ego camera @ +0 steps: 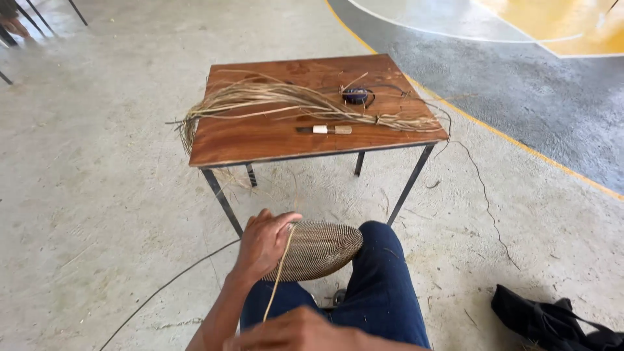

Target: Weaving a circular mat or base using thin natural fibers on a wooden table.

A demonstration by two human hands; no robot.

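I am seeing the left hand gripping the round woven straw basket on the knee; the right hand, partly cut off, is pinching a thin pale fibre strand.

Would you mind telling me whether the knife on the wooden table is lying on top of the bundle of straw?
No, the knife lies on bare wood of the table, just in front of the straw bundle and apart from it.

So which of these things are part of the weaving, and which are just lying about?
In use:
left hand on the woven basket
right hand pulling the strand
fibre bundle on the table
knife

Lying about:
dark device with cable
black bag on the floor
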